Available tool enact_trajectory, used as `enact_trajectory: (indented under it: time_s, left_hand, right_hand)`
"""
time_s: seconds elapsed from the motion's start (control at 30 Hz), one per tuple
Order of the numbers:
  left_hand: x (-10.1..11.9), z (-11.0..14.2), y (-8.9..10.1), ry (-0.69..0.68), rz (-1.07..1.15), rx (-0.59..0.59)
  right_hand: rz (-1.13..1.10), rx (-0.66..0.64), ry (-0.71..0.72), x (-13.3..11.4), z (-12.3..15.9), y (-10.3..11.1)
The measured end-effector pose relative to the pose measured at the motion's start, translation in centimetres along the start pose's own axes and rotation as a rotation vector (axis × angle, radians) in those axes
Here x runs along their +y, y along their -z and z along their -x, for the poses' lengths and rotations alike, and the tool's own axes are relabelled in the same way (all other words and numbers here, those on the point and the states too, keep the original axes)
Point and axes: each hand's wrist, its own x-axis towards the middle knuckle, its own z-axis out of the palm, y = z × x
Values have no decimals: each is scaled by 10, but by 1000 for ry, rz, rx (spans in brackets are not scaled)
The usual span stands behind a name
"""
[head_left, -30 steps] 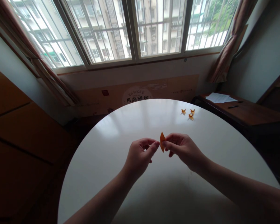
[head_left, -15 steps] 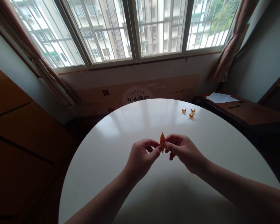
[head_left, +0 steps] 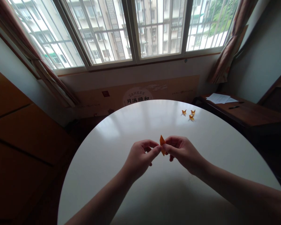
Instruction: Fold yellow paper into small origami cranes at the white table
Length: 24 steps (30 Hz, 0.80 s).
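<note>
A small folded piece of orange paper, shaped like a narrow diamond, is held upright above the white table. My left hand pinches its left edge between thumb and forefinger. From the other side, my right hand grips it with thumb and fingers, and the fingertips of both hands nearly meet. The fingers cover the middle of the paper, so its folds there are hidden. Three small orange folded-paper birds stand together on the far right part of the table.
Beyond the table's right edge is a dark wooden side table with white paper sheets and a dark pen-like object. A barred window with curtains lies ahead. A wooden cabinet stands at the left.
The folded paper has tilted slightly, its top tip leaning a little more to the left. Both hands keep their pinch, with small finger shifts. The view has moved very slightly.
</note>
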Motion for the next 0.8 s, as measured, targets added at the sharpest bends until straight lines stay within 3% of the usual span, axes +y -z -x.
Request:
enact_trajectory:
  time_s: [0.27, 0.8]
  left_hand:
    - [-2, 0, -2, -81, -121, 109]
    - [-3, 2, -4, -43, -39, 36]
  right_hand:
    - [92, -38, 10, 0, 3, 0]
    - [-38, 34, -18, -3, 0, -2]
